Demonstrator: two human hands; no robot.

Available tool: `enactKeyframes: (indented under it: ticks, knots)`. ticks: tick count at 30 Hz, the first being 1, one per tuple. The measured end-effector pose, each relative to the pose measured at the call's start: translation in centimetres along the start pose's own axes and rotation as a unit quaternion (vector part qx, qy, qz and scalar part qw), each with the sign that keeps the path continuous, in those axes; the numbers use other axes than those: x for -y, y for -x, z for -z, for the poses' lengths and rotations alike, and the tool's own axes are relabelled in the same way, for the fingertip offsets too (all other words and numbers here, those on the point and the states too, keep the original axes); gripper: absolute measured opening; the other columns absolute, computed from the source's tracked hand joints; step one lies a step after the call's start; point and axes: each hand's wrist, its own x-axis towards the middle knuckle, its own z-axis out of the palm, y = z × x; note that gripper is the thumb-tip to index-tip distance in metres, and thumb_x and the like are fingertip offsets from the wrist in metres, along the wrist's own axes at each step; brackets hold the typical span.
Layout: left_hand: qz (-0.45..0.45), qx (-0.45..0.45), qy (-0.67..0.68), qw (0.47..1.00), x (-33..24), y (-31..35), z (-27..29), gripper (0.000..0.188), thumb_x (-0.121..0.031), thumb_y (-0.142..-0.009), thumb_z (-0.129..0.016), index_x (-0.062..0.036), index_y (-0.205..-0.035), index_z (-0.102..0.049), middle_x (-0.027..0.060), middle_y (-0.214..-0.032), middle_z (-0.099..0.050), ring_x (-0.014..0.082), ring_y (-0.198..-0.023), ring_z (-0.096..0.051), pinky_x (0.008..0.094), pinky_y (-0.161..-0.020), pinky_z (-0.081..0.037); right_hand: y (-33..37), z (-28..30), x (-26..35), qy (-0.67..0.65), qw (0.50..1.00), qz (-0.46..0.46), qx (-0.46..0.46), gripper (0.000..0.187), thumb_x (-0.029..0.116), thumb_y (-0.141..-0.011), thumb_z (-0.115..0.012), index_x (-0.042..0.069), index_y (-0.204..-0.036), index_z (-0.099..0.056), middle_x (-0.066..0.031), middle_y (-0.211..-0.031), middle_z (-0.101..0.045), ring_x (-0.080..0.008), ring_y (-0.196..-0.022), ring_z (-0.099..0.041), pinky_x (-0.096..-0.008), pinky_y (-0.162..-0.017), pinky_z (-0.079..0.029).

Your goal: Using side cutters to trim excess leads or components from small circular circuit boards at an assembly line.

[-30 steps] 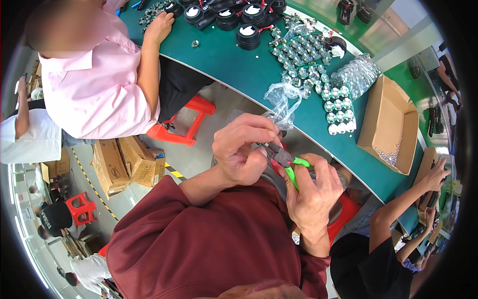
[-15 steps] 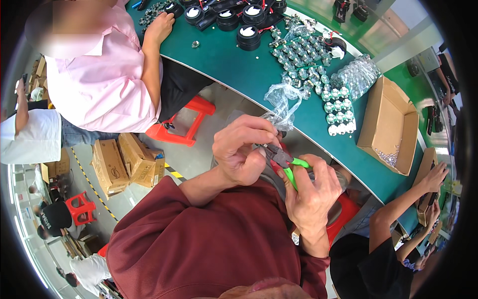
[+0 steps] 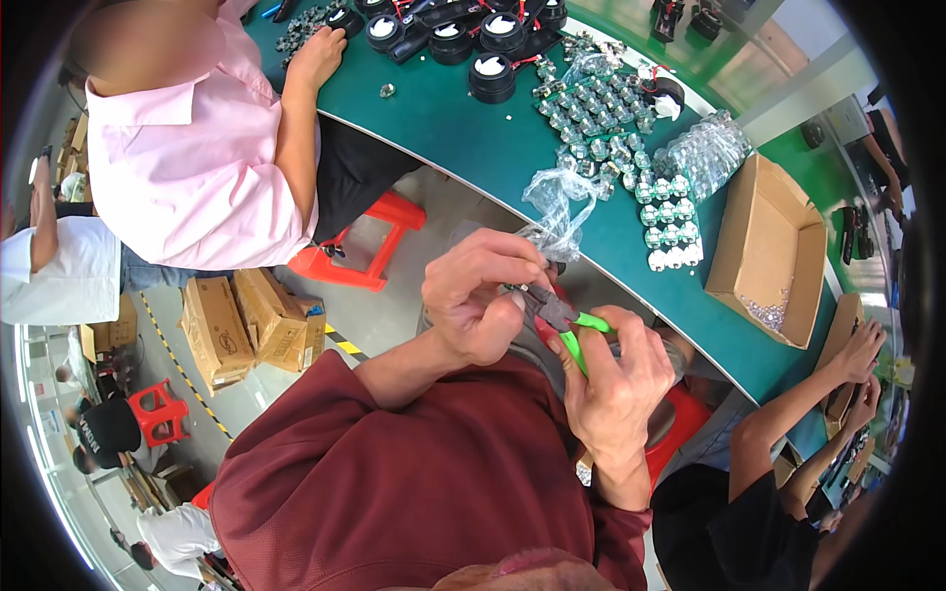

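Observation:
My right hand (image 3: 621, 386) is wrapped around the green-and-red handles of a pair of pliers (image 3: 558, 312), whose dark metal jaws point left. Close by, my left hand (image 3: 478, 295) is pinched at the jaw tips. Whatever its fingers hold is small and mostly hidden; only a bit of it shows against the jaws. Both hands are held in front of my body, off the near edge of the green table (image 3: 463, 138). Just beyond my left fingertips, a crumpled clear plastic bag (image 3: 560, 202) hangs over that edge.
Rows of small circuit boards (image 3: 670, 222) lie beside a bubble-wrap bundle (image 3: 705, 153) and an open cardboard box (image 3: 774, 246) with tiny clear pieces. Black round parts (image 3: 491, 77) cluster at the far side. A co-worker in pink (image 3: 197, 177) sits left; another person's arm (image 3: 798, 404) reaches in right.
My hands and the pliers stay nearly still. The co-worker in pink has shifted slightly, and the hands of the person at the right have moved a little.

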Motion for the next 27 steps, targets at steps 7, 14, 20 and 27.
enactKeyframes:
  ticks: [7,14,20,27]
  knots:
    - [0.009,0.009,0.005,1.000,-0.2,-0.1,0.2,0.035,0.014,-0.066,-0.048,0.0069,-0.094,-0.067,0.0233,-0.102,-0.067,0.0226,-0.079,-0.072,0.0322,-0.072,-0.062,-0.6,0.6,0.1,-0.013,1.000,0.007,-0.013,0.024,0.016,-0.072,-0.086,0.003,-0.085,-0.070,-0.0092,-0.099,-0.065,-0.0288,-0.075,-0.062,-0.0395,-0.064,-0.048]
    - [0.010,0.042,-0.016,0.999,-0.9,-0.9,0.1,0.035,0.015,-0.068,-0.053,0.0084,-0.099,-0.067,0.0218,-0.106,-0.069,0.0229,-0.085,-0.072,0.0308,-0.074,-0.063,-0.9,1.7,-0.2,0.037,0.999,0.018,-0.005,0.027,0.010,-0.069,-0.082,0.001,-0.093,-0.073,-0.0127,-0.107,-0.066,-0.0327,-0.090,-0.066,-0.0439,-0.081,-0.051]
    - [0.025,0.087,0.062,0.994,-0.3,-0.4,1.0,0.041,0.011,-0.084,-0.058,0.0085,-0.124,-0.050,0.0297,-0.118,-0.065,0.0275,-0.091,-0.074,0.0349,-0.077,-0.064,-0.6,1.8,-0.4,0.061,0.998,0.018,-0.016,0.027,0.011,-0.070,-0.081,0.001,-0.094,-0.074,-0.0131,-0.112,-0.067,-0.0333,-0.095,-0.067,-0.0496,-0.093,-0.049]
    - [0.007,0.142,0.073,0.987,-0.6,-0.9,1.2,0.041,0.008,-0.090,-0.059,0.0051,-0.127,-0.042,0.0362,-0.124,-0.059,0.0338,-0.093,-0.073,0.0401,-0.079,-0.063,-0.5,1.7,-0.4,0.094,0.995,0.026,-0.026,0.025,0.011,-0.074,-0.078,0.003,-0.098,-0.075,-0.0123,-0.112,-0.066,-0.0324,-0.097,-0.066,-0.0513,-0.098,-0.047]
